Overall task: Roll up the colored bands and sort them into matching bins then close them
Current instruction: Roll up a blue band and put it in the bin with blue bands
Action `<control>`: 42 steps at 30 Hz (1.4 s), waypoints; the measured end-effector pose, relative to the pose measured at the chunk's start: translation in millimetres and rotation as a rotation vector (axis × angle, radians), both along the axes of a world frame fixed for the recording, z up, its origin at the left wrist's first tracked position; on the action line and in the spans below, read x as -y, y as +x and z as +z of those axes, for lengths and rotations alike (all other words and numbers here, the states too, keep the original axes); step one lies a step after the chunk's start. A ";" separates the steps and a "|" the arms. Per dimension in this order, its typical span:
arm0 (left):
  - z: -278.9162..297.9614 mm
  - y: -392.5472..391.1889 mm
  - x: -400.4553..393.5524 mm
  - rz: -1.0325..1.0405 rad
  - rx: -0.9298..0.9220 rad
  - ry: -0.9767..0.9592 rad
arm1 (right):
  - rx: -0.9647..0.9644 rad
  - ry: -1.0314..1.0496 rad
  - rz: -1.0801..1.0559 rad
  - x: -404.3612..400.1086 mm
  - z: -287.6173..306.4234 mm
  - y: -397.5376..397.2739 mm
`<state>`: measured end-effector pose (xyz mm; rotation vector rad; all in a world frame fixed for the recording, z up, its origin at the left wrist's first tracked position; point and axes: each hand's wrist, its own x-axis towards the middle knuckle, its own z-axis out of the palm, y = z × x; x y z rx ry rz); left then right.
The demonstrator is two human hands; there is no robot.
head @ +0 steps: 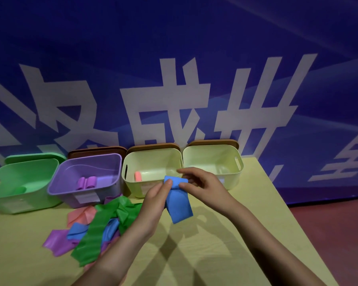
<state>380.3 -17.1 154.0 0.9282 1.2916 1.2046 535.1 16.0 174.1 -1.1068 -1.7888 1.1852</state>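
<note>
Four open bins stand in a far row on the yellow table (205,250): green bin (21,182), purple bin (87,178), then two pale yellow bins (153,170) (213,162), with lids (97,150) propped behind them. Both hands hold a blue band (177,195) above the table, just near the yellow bins. The left hand (155,201) pinches its partly rolled top with thumb and fingers; the right hand (203,184) pinches the roll from the right. The band's loose tail hangs down. A pile of bands (95,223) lies near left.
</note>
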 end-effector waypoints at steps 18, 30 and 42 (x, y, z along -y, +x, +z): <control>0.0 -2.3 7.7 -0.047 -0.484 0.362 | -0.198 0.005 -0.057 18.8 -15.8 -3.7; 17.7 4.5 8.4 -0.072 0.021 -0.052 | -0.328 -0.056 -0.168 9.1 -1.9 -7.4; 11.8 6.3 8.1 -0.102 0.030 -0.113 | -0.338 -0.016 -0.269 12.7 -10.5 -5.0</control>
